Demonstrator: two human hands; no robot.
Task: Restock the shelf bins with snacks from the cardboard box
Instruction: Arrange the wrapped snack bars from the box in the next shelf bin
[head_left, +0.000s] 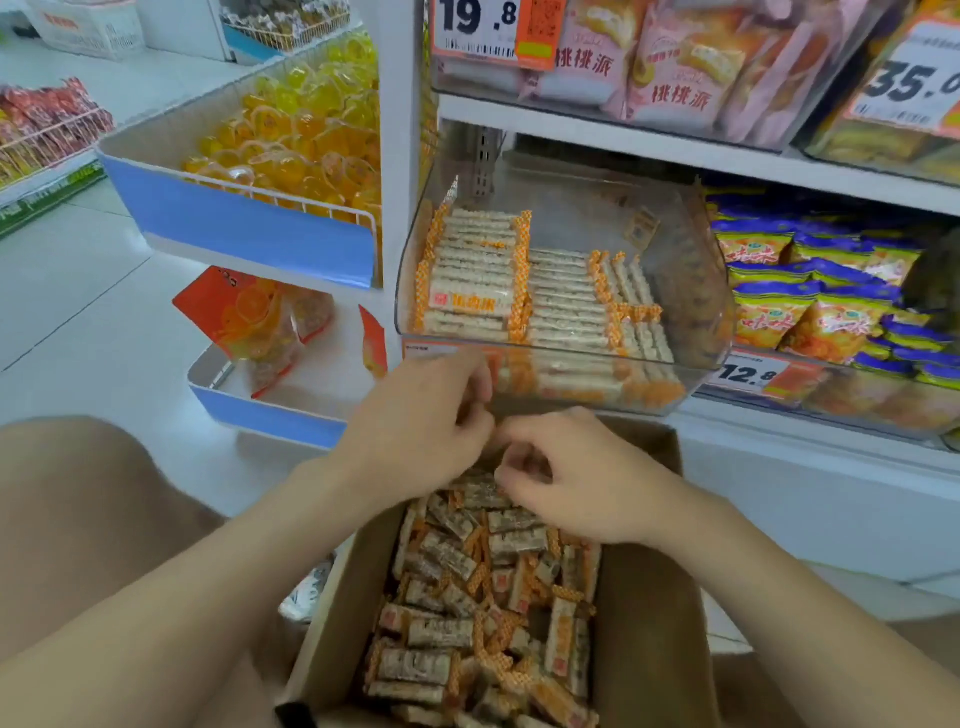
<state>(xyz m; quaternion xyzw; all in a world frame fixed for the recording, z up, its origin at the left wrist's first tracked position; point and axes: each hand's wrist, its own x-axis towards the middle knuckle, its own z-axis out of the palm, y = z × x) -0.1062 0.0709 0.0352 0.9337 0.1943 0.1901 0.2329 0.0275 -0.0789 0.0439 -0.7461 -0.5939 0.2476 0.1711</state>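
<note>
An open cardboard box in front of me holds a loose heap of snack bars in clear wrappers with orange checked ends. Above it on the shelf, a clear plastic bin contains neat rows of the same bars, mostly on its left side. My right hand reaches into the far end of the box, fingers curled down onto the top bars and gripping some. My left hand hovers just left of it, below the bin's front edge, fingers curled. Whether it holds anything is hidden.
Blue and yellow snack bags fill the bin to the right, pink pastry packs the shelf above. To the left, a blue-fronted rack holds yellow jelly cups and orange bags. My knee is at lower left.
</note>
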